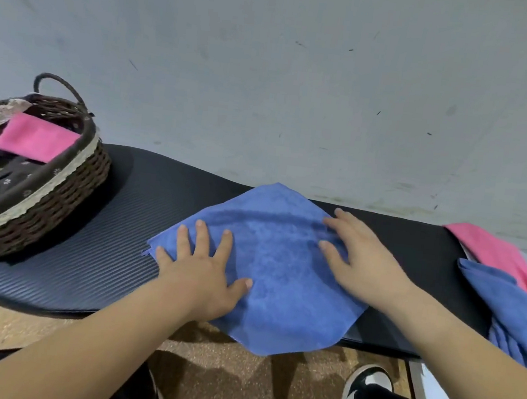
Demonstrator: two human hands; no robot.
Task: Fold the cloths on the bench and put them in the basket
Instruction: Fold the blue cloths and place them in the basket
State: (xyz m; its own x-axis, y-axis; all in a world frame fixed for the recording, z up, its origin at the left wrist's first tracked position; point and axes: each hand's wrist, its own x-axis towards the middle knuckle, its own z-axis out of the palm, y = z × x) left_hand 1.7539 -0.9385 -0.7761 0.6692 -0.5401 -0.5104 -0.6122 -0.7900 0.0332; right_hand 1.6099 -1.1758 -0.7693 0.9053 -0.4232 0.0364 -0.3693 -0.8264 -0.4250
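A blue cloth [276, 265] lies spread flat on the black bench [114, 242], one corner hanging over the front edge. My left hand [203, 264] presses flat on its left part, fingers spread. My right hand [363, 258] rests flat on its right part, fingers apart. Neither hand grips anything. A brown wicker basket [60, 197] stands at the bench's left end with a folded pink cloth [36, 138] inside.
At the right end of the bench lies a pile with a pink cloth [497, 253] and another blue cloth [516, 317] draping over the edge. A grey wall rises behind the bench. My shoes [366, 382] stand on the brown floor below.
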